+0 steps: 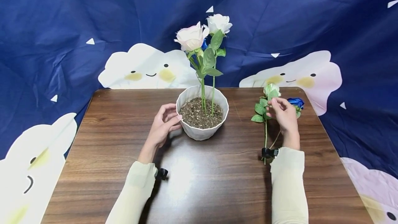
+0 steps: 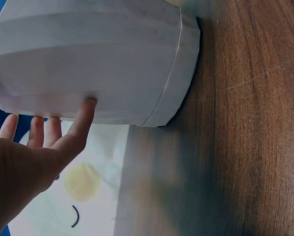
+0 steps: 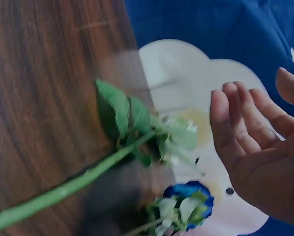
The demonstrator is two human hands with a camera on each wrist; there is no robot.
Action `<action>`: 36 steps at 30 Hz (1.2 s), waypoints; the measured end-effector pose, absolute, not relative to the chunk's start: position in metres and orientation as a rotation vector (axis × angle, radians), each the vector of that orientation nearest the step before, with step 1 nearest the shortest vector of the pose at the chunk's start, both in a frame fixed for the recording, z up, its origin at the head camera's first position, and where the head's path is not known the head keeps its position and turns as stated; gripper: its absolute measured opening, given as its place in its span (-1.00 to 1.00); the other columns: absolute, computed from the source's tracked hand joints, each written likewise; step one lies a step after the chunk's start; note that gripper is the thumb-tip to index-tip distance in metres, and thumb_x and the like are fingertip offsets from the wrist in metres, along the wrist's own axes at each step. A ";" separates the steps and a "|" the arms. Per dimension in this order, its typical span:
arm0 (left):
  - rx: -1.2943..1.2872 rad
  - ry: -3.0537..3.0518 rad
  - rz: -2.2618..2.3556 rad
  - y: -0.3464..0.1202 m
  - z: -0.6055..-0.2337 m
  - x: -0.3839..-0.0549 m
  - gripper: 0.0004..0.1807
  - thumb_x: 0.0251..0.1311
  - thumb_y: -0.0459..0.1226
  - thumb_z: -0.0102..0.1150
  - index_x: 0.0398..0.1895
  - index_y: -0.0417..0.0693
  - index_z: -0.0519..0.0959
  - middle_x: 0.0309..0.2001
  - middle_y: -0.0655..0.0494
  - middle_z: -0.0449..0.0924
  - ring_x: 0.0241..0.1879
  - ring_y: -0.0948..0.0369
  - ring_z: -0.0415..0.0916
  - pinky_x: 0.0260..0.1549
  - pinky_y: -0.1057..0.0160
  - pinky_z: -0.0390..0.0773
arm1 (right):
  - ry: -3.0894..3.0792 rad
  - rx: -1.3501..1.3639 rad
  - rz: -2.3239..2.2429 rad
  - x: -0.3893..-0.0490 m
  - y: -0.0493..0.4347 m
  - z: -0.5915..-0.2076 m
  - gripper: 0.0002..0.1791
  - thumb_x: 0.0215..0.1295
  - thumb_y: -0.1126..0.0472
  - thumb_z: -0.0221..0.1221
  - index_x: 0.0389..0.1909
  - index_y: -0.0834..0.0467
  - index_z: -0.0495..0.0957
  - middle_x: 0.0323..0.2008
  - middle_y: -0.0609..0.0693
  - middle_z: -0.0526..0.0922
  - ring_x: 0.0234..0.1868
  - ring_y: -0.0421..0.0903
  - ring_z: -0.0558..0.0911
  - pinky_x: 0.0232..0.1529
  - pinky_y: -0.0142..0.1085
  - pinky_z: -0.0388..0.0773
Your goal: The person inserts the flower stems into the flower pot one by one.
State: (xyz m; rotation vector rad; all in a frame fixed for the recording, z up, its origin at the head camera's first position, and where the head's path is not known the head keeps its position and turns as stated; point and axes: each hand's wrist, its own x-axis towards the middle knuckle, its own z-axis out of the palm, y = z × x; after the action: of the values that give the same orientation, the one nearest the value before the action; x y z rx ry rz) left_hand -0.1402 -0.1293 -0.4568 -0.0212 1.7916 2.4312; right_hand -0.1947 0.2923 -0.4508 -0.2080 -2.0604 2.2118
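Note:
A white faceted flowerpot (image 1: 202, 134) holds dark soil (image 1: 196, 115) with upright artificial roses: a pale pink rose (image 1: 191, 38), a white rose (image 1: 218, 24), and a blue bloom mostly hidden behind them. My left hand (image 1: 162, 123) rests on the pot's left side, thumb near the rim; in the left wrist view its loosely spread fingers touch the pot wall (image 2: 87, 64). On the right, my right hand (image 1: 286, 117) hovers over two loose roses, fingers relaxed and holding nothing. Those are a white rose (image 1: 271, 88) with green leaves and a blue rose (image 3: 198, 196).
The brown wooden table (image 1: 124, 113) has its far edge just behind the pot. Beyond it hangs a dark blue cloth (image 1: 77, 16) printed with smiling clouds. The loose stems lie pointing toward me, partly under my right wrist's black camera strap (image 1: 269, 153).

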 end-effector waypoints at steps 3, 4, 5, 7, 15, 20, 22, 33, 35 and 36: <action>-0.024 1.793 2.431 -0.129 -0.456 -0.140 -0.42 0.27 -0.46 0.22 0.33 -0.23 0.27 0.23 -0.20 0.34 0.00 0.16 0.49 -0.06 -0.01 0.73 | -2.094 -0.252 2.253 -0.191 0.301 -0.456 -0.93 0.51 0.22 0.13 -0.09 0.10 0.52 -0.35 -0.14 0.72 -0.35 -0.24 0.70 -0.33 -0.42 0.74; -0.026 1.797 2.429 -0.129 -0.456 -0.140 -0.42 0.27 -0.46 0.22 0.33 -0.24 0.27 0.23 -0.19 0.34 0.00 0.16 0.48 -0.05 -0.03 0.72 | -2.105 -0.266 2.259 -0.191 0.303 -0.458 -0.94 0.51 0.22 0.12 -0.10 0.10 0.52 -0.35 -0.13 0.72 -0.35 -0.24 0.70 -0.32 -0.41 0.74; -0.027 1.798 2.429 -0.129 -0.456 -0.140 -0.42 0.27 -0.46 0.22 0.33 -0.24 0.27 0.23 -0.19 0.34 0.00 0.16 0.48 -0.03 -0.07 0.71 | -2.119 -0.281 2.267 -0.190 0.306 -0.459 -0.94 0.52 0.21 0.12 -0.10 0.09 0.53 -0.34 -0.13 0.72 -0.35 -0.25 0.70 -0.32 -0.40 0.74; -0.031 1.799 2.429 -0.129 -0.456 -0.139 -0.42 0.27 -0.46 0.22 0.33 -0.24 0.27 0.22 -0.18 0.35 0.00 0.16 0.48 0.02 -0.17 0.66 | -2.166 -0.318 2.259 -0.188 0.310 -0.461 -0.94 0.52 0.19 0.12 -0.11 0.06 0.54 -0.33 -0.14 0.72 -0.34 -0.26 0.69 -0.30 -0.40 0.74; -0.049 1.802 2.425 -0.129 -0.455 -0.139 -0.43 0.26 -0.48 0.22 0.31 -0.21 0.29 0.19 -0.15 0.37 -0.01 0.17 0.49 0.06 -0.25 0.61 | -2.344 -0.500 2.197 -0.185 0.320 -0.474 -0.70 0.52 0.07 0.13 0.10 0.15 0.49 -0.25 -0.17 0.67 -0.28 -0.21 0.68 -0.25 -0.36 0.75; -0.044 1.807 2.422 -0.128 -0.454 -0.140 -0.42 0.25 -0.48 0.22 0.31 -0.23 0.28 0.18 -0.16 0.37 -0.03 0.17 0.50 0.07 -0.27 0.60 | -2.516 -0.559 2.078 -0.186 0.319 -0.483 -0.33 0.49 -0.10 0.12 0.37 0.31 0.31 -0.03 -0.02 0.56 -0.18 -0.18 0.66 -0.19 -0.28 0.76; -0.043 1.803 2.423 -0.128 -0.454 -0.140 -0.42 0.25 -0.48 0.22 0.32 -0.24 0.28 0.18 -0.17 0.37 -0.03 0.18 0.50 0.07 -0.27 0.60 | -2.578 -0.574 2.039 -0.186 0.318 -0.485 -0.30 0.48 -0.14 0.11 0.38 0.29 0.30 0.07 0.09 0.51 -0.14 -0.16 0.65 -0.16 -0.25 0.76; -0.035 1.795 2.439 -0.128 -0.456 -0.139 -0.42 0.25 -0.48 0.22 0.32 -0.25 0.28 0.19 -0.17 0.37 -0.04 0.19 0.51 -0.02 -0.12 0.70 | -2.813 -0.566 1.907 -0.189 0.315 -0.495 -0.29 0.40 0.27 0.24 0.47 0.36 0.19 -0.09 -0.04 0.63 -0.27 -0.27 0.61 -0.29 -0.29 0.76; -0.035 1.798 2.438 -0.128 -0.456 -0.139 -0.42 0.25 -0.48 0.22 0.32 -0.25 0.28 0.19 -0.17 0.37 -0.03 0.19 0.50 0.00 -0.17 0.67 | -2.818 -0.535 1.925 -0.189 0.315 -0.496 -0.30 0.38 0.37 0.22 0.47 0.39 0.17 -0.06 0.03 0.64 -0.29 -0.28 0.63 -0.31 -0.29 0.75; -0.035 1.801 2.436 -0.129 -0.456 -0.139 -0.42 0.25 -0.48 0.22 0.32 -0.25 0.28 0.19 -0.17 0.37 -0.03 0.19 0.50 0.01 -0.19 0.66 | -2.814 -0.527 1.938 -0.189 0.315 -0.496 -0.30 0.38 0.39 0.20 0.47 0.40 0.16 -0.01 0.11 0.63 -0.29 -0.29 0.64 -0.31 -0.30 0.75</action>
State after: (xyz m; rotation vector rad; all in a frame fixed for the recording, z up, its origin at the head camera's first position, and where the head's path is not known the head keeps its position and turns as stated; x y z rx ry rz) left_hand -0.1393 -0.1286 -0.4561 -0.0349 1.8005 2.4363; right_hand -0.1890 0.3149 -0.4963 -0.5267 -2.8141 1.9381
